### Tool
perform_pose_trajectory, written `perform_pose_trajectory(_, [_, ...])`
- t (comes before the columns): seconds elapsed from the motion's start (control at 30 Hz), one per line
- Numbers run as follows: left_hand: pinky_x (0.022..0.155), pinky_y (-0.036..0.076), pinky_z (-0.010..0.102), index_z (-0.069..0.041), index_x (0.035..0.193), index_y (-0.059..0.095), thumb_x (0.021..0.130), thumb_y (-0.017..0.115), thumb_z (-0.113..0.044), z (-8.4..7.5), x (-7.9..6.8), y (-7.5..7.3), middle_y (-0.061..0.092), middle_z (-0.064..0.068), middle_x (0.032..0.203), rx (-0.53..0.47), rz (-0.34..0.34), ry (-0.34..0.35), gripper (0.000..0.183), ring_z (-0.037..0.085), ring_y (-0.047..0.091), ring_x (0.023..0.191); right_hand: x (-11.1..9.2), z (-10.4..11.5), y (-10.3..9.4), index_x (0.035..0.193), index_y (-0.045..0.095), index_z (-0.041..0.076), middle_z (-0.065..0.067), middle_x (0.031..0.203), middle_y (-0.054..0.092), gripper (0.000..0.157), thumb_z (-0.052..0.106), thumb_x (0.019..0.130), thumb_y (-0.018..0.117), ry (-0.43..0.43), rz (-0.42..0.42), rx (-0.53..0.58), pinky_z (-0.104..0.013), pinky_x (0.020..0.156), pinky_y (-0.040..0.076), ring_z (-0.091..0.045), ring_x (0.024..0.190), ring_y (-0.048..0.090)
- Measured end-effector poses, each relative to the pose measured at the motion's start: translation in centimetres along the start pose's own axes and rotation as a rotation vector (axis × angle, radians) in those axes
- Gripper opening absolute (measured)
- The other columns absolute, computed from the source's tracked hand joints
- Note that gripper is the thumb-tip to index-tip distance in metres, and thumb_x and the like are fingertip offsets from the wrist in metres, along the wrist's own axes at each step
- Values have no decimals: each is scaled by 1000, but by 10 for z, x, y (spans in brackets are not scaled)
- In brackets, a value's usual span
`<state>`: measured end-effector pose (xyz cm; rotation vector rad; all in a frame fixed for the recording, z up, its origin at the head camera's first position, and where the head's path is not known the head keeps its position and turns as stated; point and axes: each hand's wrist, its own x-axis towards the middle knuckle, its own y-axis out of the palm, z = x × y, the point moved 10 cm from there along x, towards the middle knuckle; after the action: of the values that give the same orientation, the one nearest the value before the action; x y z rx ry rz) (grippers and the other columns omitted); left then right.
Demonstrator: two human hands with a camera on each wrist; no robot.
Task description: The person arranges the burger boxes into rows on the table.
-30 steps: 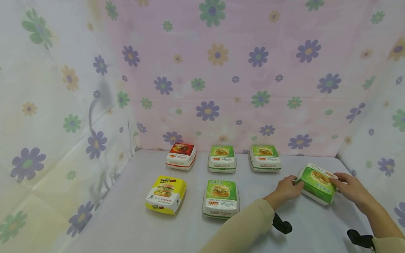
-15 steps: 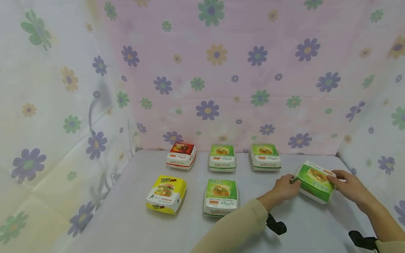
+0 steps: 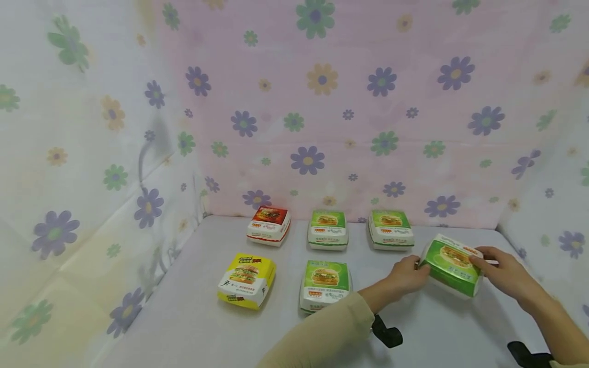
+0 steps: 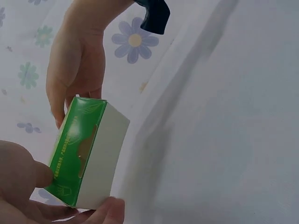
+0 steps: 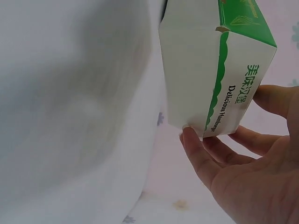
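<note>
A green and white hamburger box (image 3: 453, 265) is held between both hands at the right side, tilted above the table with its printed top facing me. My left hand (image 3: 407, 276) grips its left end, thumb on the near green side. At the opposite end, my right hand (image 3: 503, 268) holds the box by a corner, thumb on top. The left wrist view shows the box's green side (image 4: 77, 149) and plain pale underside, fingers beneath. White lettered card (image 5: 229, 93) faces the right wrist view, with fingertips (image 5: 189, 133) at its lower edge.
Behind stand a red and white box (image 3: 269, 226) and two green ones (image 3: 328, 230) (image 3: 391, 230) in a row. In front are a yellow box (image 3: 247, 281) and another green box (image 3: 324, 283), partly covered by the left sleeve (image 3: 322, 332). Flowered cloth (image 3: 349, 112) encloses the table.
Both hands have carried the held hamburger box a little to the left over the table. The head view has shifted slightly; the other boxes keep their places.
</note>
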<state>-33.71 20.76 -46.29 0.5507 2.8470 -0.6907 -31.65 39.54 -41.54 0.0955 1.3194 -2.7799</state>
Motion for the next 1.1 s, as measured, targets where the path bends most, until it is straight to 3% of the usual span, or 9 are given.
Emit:
perform_pose_trajectory(0.3, [65,46,33,-5,112,57,93,53,-29,12,-23,-15,53,2,86,40,56,-58,31,14,49,75,-5,24,20,135,35,-11,-38,128,39,66,44,99,41,-53,12,-8,-53,73,49,-55,113,45])
perform_pose_trajectory(0.5, [63,42,32,-2,109,55,94,51,-24,21,-35,-28,52,4,83,15,132,-52,26,16,48,73,-4,36,37,134,38,-8,-35,127,44,64,44,98,44,-80,28,24,-51,75,50,-51,112,48])
perform_pose_trajectory(0.87, [81,47,42,2,116,53,94,53,-19,41,-40,-46,57,9,94,-38,163,-168,31,21,57,82,6,44,64,134,39,-6,-32,128,43,65,46,96,46,-66,93,63,-48,77,51,-47,112,49])
perform_pose_trajectory(1.1, [75,45,37,2,112,56,94,53,-20,46,-39,-48,53,7,90,-15,182,-194,28,21,51,79,6,42,74,133,41,-5,-33,131,41,62,45,96,48,-51,143,53,-47,75,51,-44,110,51])
